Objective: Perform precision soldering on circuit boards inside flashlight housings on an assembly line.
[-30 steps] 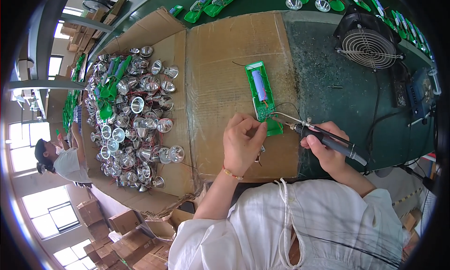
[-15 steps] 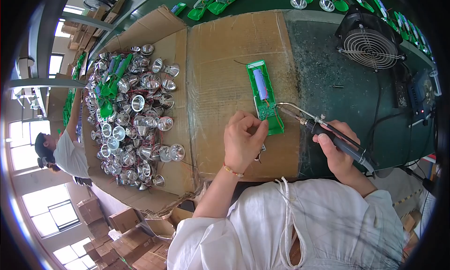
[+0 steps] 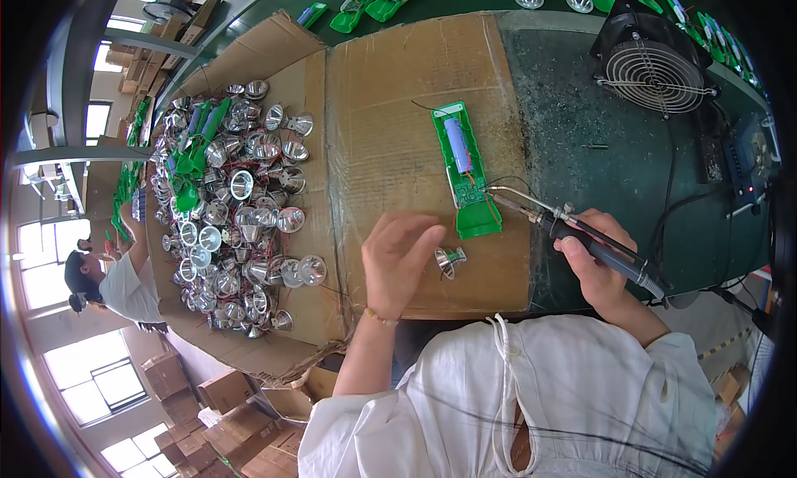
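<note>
My right hand [image 3: 596, 258] is wrapped round the dark handle of a soldering iron [image 3: 606, 260] with a thin metal solder-feed tube. Its tip reaches the small green circuit board [image 3: 471, 196] inside a green plastic housing [image 3: 479, 222]. A lavender cylindrical battery [image 3: 456, 146] lies in the upper part of that housing, with red wires beside the board. To the lower left, my left hand [image 3: 402, 258] hovers empty over the cardboard, slightly blurred, its fingers loosely bent and apart from the thumb. Just right of it lies a silver reflector cup [image 3: 448, 263].
At left, a cardboard box [image 3: 320, 187] holds many silver reflectors [image 3: 242, 185] and a few green housings [image 3: 196, 158]. A black fan [image 3: 652, 75] stands at the upper right, near a blue powered unit [image 3: 747, 167] and cables. Further housings line the far edge. Another person [image 3: 124, 279] works beyond the box.
My left hand has drawn back from the board to the lower left, its pinch loosened. The reflector cup beside it is now uncovered. The soldering iron stays at the board.
</note>
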Demonstrator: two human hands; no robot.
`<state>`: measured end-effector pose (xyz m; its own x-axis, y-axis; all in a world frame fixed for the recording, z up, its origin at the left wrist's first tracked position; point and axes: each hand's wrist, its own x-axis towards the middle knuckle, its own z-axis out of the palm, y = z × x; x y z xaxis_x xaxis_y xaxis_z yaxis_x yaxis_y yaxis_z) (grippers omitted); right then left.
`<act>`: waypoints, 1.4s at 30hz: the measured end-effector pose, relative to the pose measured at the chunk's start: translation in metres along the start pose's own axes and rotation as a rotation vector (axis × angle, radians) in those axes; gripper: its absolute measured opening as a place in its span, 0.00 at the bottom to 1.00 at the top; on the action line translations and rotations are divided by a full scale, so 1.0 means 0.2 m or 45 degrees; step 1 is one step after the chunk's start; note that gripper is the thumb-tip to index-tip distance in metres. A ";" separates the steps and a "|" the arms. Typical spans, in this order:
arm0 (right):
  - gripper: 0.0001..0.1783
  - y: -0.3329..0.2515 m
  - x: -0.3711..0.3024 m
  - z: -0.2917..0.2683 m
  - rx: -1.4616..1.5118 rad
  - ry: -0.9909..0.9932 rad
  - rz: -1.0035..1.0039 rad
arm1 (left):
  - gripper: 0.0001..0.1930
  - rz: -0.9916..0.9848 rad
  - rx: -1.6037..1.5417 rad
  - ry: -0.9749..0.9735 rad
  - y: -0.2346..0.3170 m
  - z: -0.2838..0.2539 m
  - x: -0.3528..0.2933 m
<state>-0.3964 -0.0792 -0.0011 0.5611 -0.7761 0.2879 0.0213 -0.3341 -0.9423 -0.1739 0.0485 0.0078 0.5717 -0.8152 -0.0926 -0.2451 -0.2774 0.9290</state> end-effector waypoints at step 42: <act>0.10 0.01 -0.01 0.02 0.022 0.029 0.044 | 0.06 -0.044 0.284 -0.090 0.02 0.16 0.13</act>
<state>-0.3946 -0.0764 -0.0048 0.5430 -0.7989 0.2587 0.0168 -0.2976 -0.9545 -0.1847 0.0107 -0.0030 0.5285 -0.8346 -0.1553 -0.3975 -0.4049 0.8234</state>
